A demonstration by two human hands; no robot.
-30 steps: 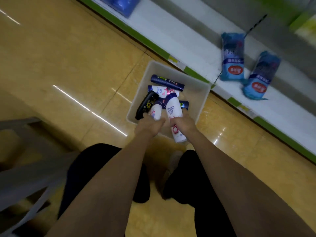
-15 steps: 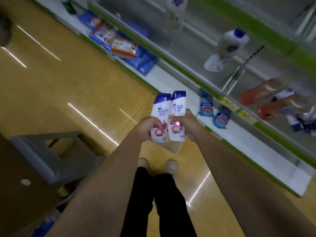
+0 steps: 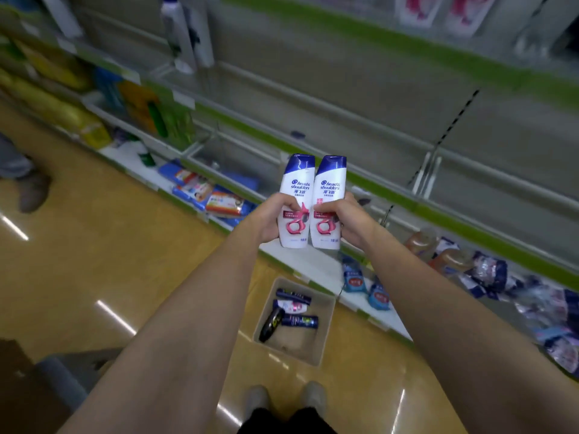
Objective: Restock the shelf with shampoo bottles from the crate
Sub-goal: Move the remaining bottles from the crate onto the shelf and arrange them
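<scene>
I hold two white shampoo bottles with blue caps upright and side by side in front of the shelves. My left hand (image 3: 270, 219) grips the left shampoo bottle (image 3: 295, 186). My right hand (image 3: 344, 221) grips the right shampoo bottle (image 3: 329, 189). Below them on the floor sits the beige crate (image 3: 326, 333) with several bottles lying in it: a dark blue one (image 3: 294, 296), a white and pink one (image 3: 289, 306), a black one (image 3: 272, 321) and another blue one (image 3: 300, 321). The grey shelf (image 3: 344, 98) with a green edge runs behind the bottles.
A tall white bottle (image 3: 175, 29) stands on the upper shelf at left. Blue pouches (image 3: 354, 278) and packets (image 3: 219, 200) lie on the bottom shelf, more packs at right (image 3: 488, 274). Another person's shoe (image 3: 33, 191) is at far left. A grey stool (image 3: 62, 374) stands at lower left.
I have stood up from the crate and lifted both bottles out of it to shelf height. The view has risen; the crate now lies far below my hands.
</scene>
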